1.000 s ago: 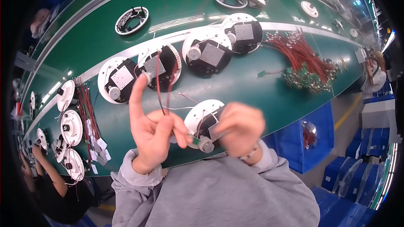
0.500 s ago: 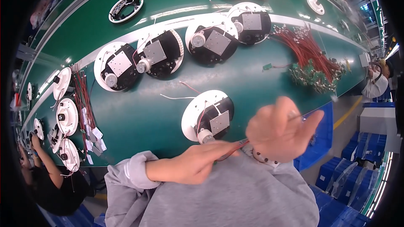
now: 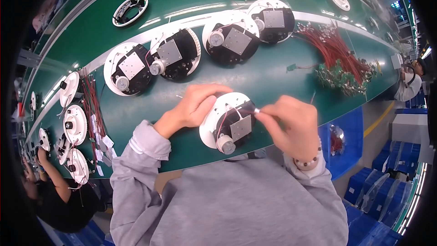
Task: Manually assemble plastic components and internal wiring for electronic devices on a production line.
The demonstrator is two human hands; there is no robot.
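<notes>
Close in front of me lies a round assembly (image 3: 211,130), with a white disc, a black plate, a grey metal square and a small silver motor. My left hand (image 3: 193,107) curls round its upper left rim, the thumb against the white face. At the opposite edge my right hand (image 3: 291,123) is closed, thumb and forefinger pinched. A small pale tip (image 3: 256,110) shows at the pinch, beside a thin reddish wire reaching over the black plate. Blur hides what exactly the fingers hold.
Several similar assemblies (image 3: 234,45) stand in a row beyond. Red wires with green circuit boards (image 3: 341,77) are heaped at the right; white discs (image 3: 75,123) and more wires (image 3: 93,109) lie left. A blue bin (image 3: 350,146) is beside the table's right edge. Another person's arm (image 3: 54,173) is at far left.
My left hand has gone from the near edge, by the red wire, up to the disc's rim. My right hand has turned from open and palm up to a pinch over the assembly.
</notes>
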